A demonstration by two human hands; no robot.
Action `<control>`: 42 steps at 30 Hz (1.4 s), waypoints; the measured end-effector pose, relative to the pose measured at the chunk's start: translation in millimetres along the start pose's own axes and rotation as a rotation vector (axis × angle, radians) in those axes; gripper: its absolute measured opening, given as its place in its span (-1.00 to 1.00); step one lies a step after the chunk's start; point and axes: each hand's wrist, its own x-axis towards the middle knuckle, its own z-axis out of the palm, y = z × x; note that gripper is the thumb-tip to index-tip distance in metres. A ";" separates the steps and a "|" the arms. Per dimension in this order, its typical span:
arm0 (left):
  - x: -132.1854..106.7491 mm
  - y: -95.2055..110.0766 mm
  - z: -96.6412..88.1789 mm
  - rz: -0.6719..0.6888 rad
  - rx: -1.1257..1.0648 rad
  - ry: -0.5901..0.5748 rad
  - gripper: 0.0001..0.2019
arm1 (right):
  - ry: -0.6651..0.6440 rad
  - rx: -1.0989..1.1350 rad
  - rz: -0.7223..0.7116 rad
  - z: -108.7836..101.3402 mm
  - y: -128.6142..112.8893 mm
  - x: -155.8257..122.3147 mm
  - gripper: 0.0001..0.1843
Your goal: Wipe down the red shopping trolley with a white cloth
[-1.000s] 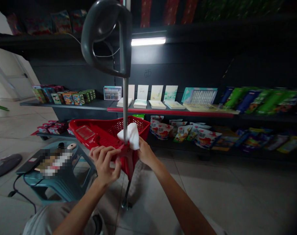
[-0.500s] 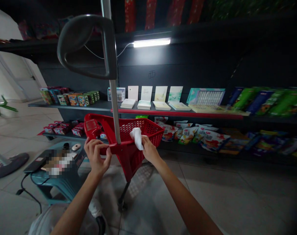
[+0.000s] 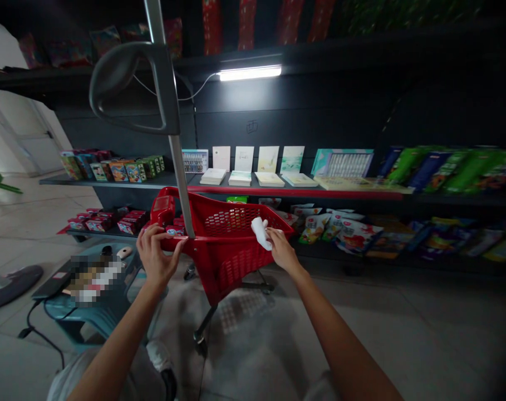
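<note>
Left hand (image 3: 157, 257) on the red basket (image 3: 230, 246), fingers curled over its rim beside the pole (image 3: 182, 184), and the right hand (image 3: 283, 250) has the white cloth (image 3: 260, 231) pinched in its fingers at the basket's rim

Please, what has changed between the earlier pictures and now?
The right hand moved the white cloth from beside the pole rightward along the near rim of the red cart. The cart itself turned, its far end swinging right. Nothing was let go: the left hand stays on the cart beside the pole, and the snack bags lie as before.
</note>
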 end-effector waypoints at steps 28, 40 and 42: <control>-6.7 9.6 84.2 -0.891 -0.604 -0.214 -0.25 | 0.062 -0.069 0.039 -2.0 11.2 -7.5 -0.50; -35.7 28.6 110.9 -0.824 -0.572 -0.319 -0.17 | 0.092 -0.247 0.090 -0.4 -21.1 -13.3 -0.28; -36.6 36.4 106.1 -0.734 -0.390 -0.200 -0.03 | 0.137 -0.297 0.116 6.2 -27.5 -16.0 -0.36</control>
